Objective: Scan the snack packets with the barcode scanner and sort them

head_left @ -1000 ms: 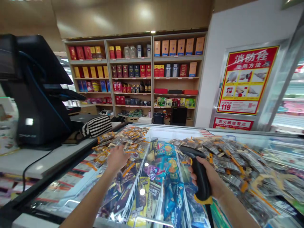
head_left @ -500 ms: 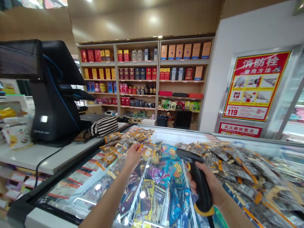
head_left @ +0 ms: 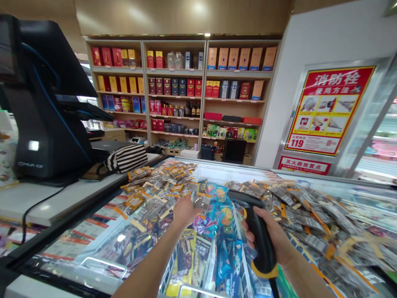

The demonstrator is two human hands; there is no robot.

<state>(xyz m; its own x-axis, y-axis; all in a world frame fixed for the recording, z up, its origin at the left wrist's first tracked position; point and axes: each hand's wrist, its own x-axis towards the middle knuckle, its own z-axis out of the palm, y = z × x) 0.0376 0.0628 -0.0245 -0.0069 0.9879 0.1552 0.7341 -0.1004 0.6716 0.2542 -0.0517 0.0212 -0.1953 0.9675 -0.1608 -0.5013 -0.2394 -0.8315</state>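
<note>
My right hand is wrapped round the grip of a black and yellow barcode scanner. The scanner's head points left and away from me, over the glass-topped freezer. Its cord hangs down out of view. At the middle, my left hand pinches a small clear packet with orange trim; its fingertips are partly hidden behind the hand. Left of that hand lies a heap of similar packets. A larger pile of packets spreads to the right of the scanner.
Under the glass, wire baskets hold colourful ice cream wrappers. On the left counter stand a black register terminal and a striped pouch. Shelves of boxes line the back, and a red poster hangs at right.
My left hand has moved slightly right and nearer to the scanner, with the packet. The right hand keeps its hold on the scanner. The view has shifted right and tilted down slightly.
</note>
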